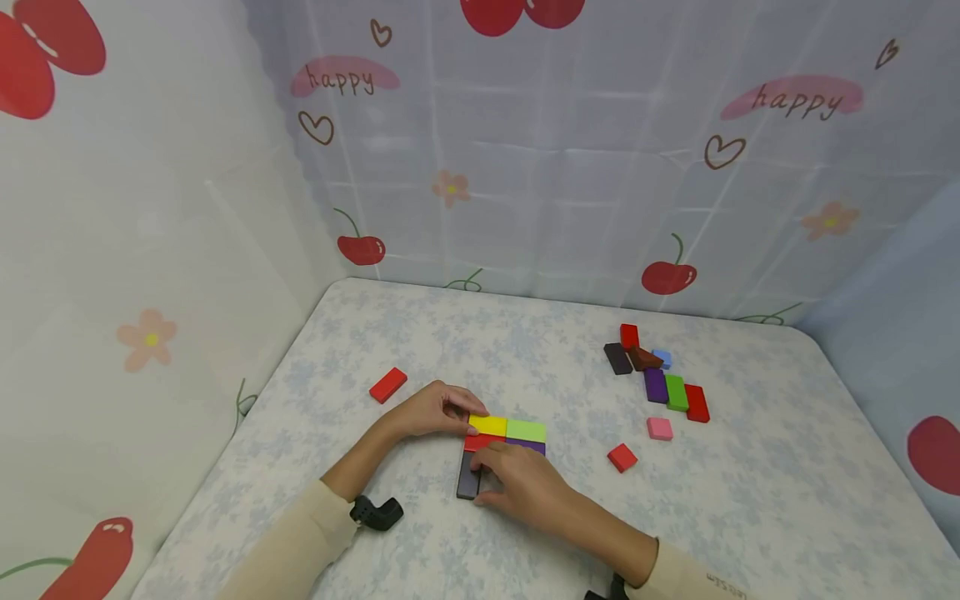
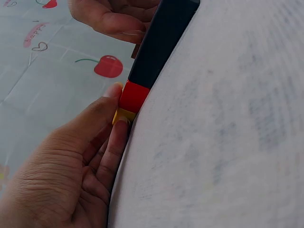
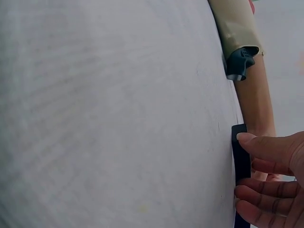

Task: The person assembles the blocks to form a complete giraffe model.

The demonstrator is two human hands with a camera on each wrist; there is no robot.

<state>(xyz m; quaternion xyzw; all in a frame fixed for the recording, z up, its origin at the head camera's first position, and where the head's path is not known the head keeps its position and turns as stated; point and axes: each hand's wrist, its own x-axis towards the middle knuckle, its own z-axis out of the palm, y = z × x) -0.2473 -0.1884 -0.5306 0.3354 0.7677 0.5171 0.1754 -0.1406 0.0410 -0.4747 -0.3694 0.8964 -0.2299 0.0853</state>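
Beige sleeves (image 1: pixel 294 546) are showing nearest me. On the floral-patterned tabletop (image 1: pixel 495 342), a flat dark-grey rectangular block (image 1: pixel 467 479) is butting against a red rectangular block (image 1: pixel 484 442); the right hand (image 1: pixel 528 490) is touching it, thumb and fingers spread, whether clamped I cannot tell. The left hand (image 1: pixel 427 412) is pinching a yellow rectangular block (image 1: pixel 491 425). Farther right, loose coloured blocks (image 1: pixel 656 386) are lying scattered.

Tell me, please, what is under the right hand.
The right hand partly covers a black block, a red block and a purple block; their uncovered parts show, anything fully beneath is hidden.
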